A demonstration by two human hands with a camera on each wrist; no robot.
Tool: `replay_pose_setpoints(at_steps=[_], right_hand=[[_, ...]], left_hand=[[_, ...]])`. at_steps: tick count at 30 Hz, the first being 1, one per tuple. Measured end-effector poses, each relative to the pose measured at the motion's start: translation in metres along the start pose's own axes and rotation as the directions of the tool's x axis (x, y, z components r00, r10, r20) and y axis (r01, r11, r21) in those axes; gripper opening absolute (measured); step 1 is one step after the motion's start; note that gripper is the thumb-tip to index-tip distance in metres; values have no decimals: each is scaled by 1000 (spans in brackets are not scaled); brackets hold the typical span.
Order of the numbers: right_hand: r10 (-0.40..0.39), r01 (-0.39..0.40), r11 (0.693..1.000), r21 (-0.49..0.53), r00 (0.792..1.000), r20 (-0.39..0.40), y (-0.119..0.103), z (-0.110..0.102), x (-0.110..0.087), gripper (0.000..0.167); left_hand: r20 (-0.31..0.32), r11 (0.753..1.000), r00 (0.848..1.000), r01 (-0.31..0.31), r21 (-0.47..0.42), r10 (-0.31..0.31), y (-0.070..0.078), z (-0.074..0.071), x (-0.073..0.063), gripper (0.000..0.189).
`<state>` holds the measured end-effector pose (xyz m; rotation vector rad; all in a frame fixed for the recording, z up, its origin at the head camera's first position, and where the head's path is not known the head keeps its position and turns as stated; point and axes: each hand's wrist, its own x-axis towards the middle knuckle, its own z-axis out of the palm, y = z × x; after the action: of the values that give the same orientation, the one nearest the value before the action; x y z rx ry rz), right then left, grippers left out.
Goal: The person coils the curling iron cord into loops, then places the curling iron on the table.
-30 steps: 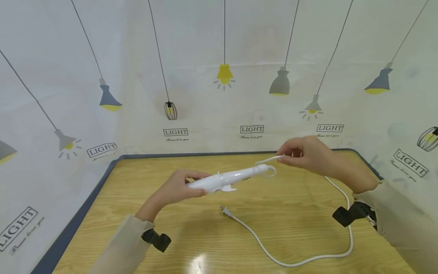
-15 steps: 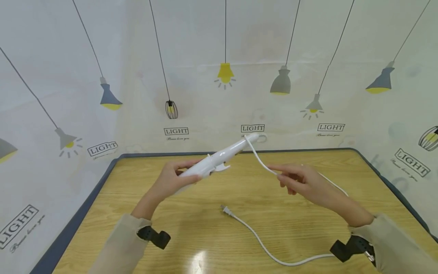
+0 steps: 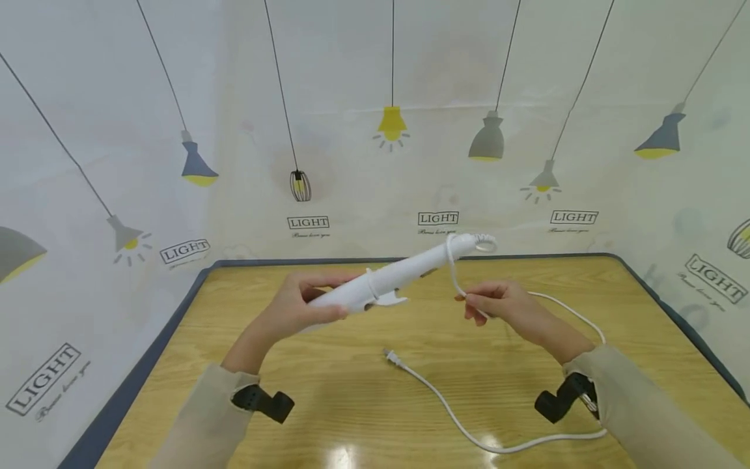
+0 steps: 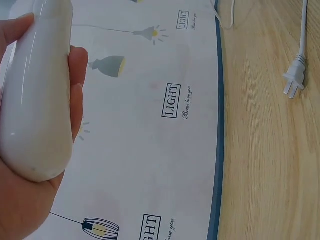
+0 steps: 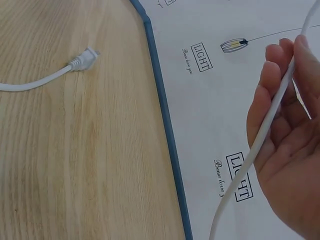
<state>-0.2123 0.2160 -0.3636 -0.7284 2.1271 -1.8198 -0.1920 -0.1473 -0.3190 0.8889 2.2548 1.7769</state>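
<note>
My left hand (image 3: 301, 305) grips the thick end of a long white appliance (image 3: 404, 275) and holds it above the wooden table (image 3: 328, 404), its thin end tilted up and to the right. In the left wrist view the fingers wrap the white body (image 4: 37, 100). A white cord (image 3: 454, 277) is looped round the thin end and runs down to my right hand (image 3: 498, 306), which pinches it. The right wrist view shows the cord (image 5: 260, 145) lying across the curled fingers. The cord trails over the table to a plug (image 3: 389, 356) lying flat near the middle.
The table has a dark blue rim (image 3: 135, 371). Close behind and at both sides stands a white backdrop (image 3: 375, 130) printed with hanging lamps and "LIGHT" labels. Black wrist camera mounts (image 3: 260, 402) sit on both sleeves.
The appliance's thin end rose from near level. My right hand came down from beside that tip to below it, drawing the cord round the end. The plug has not moved.
</note>
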Motion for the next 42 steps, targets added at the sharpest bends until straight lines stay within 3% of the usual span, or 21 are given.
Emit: replay_pose_setpoints(at_steps=[4, 7, 11, 15, 23, 29, 36, 42], right_hand=[[90, -89, 994, -57, 996, 16, 0, -8, 9, 14], [75, -70, 994, -86, 996, 55, -3, -15, 11, 11], [34, -28, 998, -64, 994, 102, -10, -24, 14, 20], [52, -39, 992, -123, 993, 107, -16, -28, 16, 13], [64, -24, 958, -285, 989, 133, -29, -29, 15, 12], [20, 40, 909, -416, 990, 139, -43, -24, 14, 10], [-82, 80, 871, -485, 996, 17, -61, -9, 0, 8], [-162, 114, 835, -538, 986, -42, -69, 7, -9, 8]], left_hand=[[97, 999, 994, -47, -9, 47, 0, 2, -2, 43], [160, 999, 986, -50, -16, 52, 0, 5, -4, 44], [211, 999, 976, -49, -2, 48, -1, 7, -6, 44], [254, 998, 965, -62, 14, 57, -3, 8, -7, 42], [323, 993, 946, -12, 121, -28, -7, 16, -9, 42], [266, 968, 960, 13, 251, -82, -13, 22, -9, 41], [109, 932, 990, 43, 360, -88, -17, 24, -8, 41], [-1, 916, 997, 70, 395, -76, -19, 27, -6, 43]])
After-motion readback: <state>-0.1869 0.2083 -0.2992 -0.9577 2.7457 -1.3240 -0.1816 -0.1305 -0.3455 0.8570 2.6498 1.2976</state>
